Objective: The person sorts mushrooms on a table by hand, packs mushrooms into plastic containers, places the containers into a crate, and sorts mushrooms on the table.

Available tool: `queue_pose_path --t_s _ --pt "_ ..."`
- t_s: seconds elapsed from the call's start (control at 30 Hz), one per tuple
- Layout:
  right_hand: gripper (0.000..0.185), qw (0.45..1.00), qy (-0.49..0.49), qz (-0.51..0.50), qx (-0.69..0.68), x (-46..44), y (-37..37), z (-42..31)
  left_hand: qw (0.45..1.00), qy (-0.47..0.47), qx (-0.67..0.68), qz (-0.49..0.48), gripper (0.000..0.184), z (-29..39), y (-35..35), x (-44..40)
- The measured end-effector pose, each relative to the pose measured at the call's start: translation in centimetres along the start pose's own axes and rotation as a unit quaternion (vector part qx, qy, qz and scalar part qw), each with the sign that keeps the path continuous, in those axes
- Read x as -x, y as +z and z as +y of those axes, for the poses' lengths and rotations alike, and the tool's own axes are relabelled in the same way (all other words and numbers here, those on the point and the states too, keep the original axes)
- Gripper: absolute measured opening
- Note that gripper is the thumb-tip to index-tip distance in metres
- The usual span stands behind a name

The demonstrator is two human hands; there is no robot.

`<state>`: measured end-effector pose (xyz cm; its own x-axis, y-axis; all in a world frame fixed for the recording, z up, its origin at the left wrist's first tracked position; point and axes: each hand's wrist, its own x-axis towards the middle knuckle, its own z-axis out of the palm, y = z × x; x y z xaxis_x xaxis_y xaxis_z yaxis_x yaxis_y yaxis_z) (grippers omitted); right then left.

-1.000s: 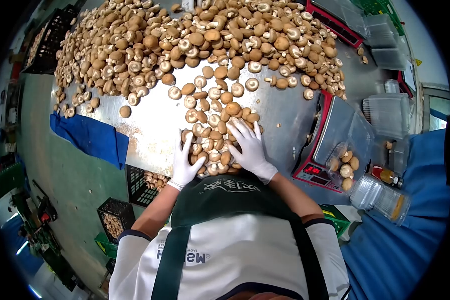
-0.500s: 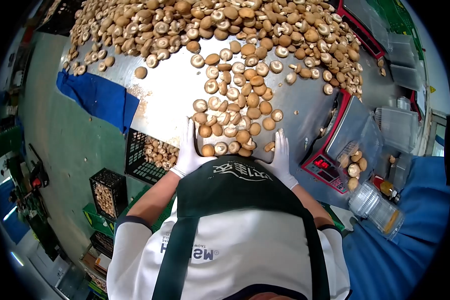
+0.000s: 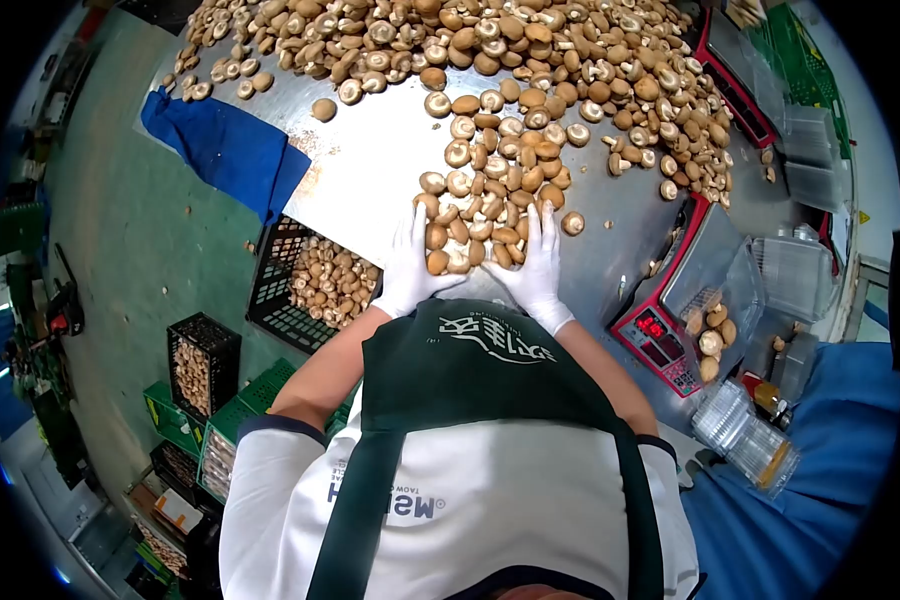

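Observation:
Both my hands wear white gloves and rest at the near edge of the metal table (image 3: 360,150). My left hand (image 3: 410,265) lies open along the left side of a cluster of brown mushrooms (image 3: 495,185), its fingers pointing away from me. On the right side of the same cluster, my right hand (image 3: 537,265) is open too, its fingertips against the mushrooms. The thumbs point inward along the cluster's near side. Some mushrooms show brown caps, others pale undersides with stems. Neither hand grasps a single mushroom.
A large mushroom heap (image 3: 400,40) covers the table's far side. To the left are a blue cloth (image 3: 225,150) and a black crate (image 3: 270,300) holding mushrooms. A red-framed scale (image 3: 660,340) stands at right, near clear plastic boxes (image 3: 745,425).
My hands have moved closer together and forward, squeezing the near mushrooms into a tighter cluster between them. The whole view has shifted slightly.

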<state>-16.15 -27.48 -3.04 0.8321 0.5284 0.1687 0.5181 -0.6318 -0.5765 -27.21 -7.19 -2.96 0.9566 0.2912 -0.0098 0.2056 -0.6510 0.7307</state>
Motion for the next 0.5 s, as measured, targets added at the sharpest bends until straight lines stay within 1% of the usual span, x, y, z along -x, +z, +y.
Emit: queue_pose_path --t_s 0.03,0.07,0.1,0.17,0.27,0.37,0.4,0.43,0.5 --pt "0.109 1.000 -0.003 0.002 0.003 -0.5 0.0 -0.5 1.000 0.005 -0.001 0.017 0.130 0.1 0.3 -0.6" --pt "0.107 1.000 0.011 -0.015 0.003 -0.9 0.0 -1.0 0.999 0.001 0.030 0.015 0.129 0.3 0.6 -1.1" --pt "0.105 1.000 -0.008 -0.005 0.019 -1.4 0.0 -1.2 0.999 0.010 0.021 0.026 0.129 0.6 1.0 -1.8" --pt "0.104 1.000 0.006 0.003 0.013 -1.8 0.2 -1.7 0.998 0.022 0.032 0.045 0.128 0.6 1.8 -2.4" --pt "0.104 0.999 0.031 -0.014 0.015 -1.5 -0.3 -1.7 0.997 0.040 0.016 0.064 0.119 0.8 0.8 -1.6" --pt "0.103 0.999 0.040 0.017 -0.009 0.1 -1.0 -0.9 0.989 -0.073 0.122 0.043 0.098 0.2 -2.4 1.0" --pt "0.102 0.999 0.041 0.014 0.009 0.9 -0.7 0.2 0.979 -0.055 0.066 0.183 0.086 -1.5 -2.2 2.6" --pt "0.102 0.999 0.032 0.016 0.029 1.6 -0.2 1.1 0.946 -0.042 0.001 0.322 0.073 -3.8 -1.6 4.5" --pt "0.102 0.999 0.027 0.027 0.016 2.7 0.0 1.7 0.906 -0.188 -0.041 0.376 0.061 -7.9 -2.0 8.4"
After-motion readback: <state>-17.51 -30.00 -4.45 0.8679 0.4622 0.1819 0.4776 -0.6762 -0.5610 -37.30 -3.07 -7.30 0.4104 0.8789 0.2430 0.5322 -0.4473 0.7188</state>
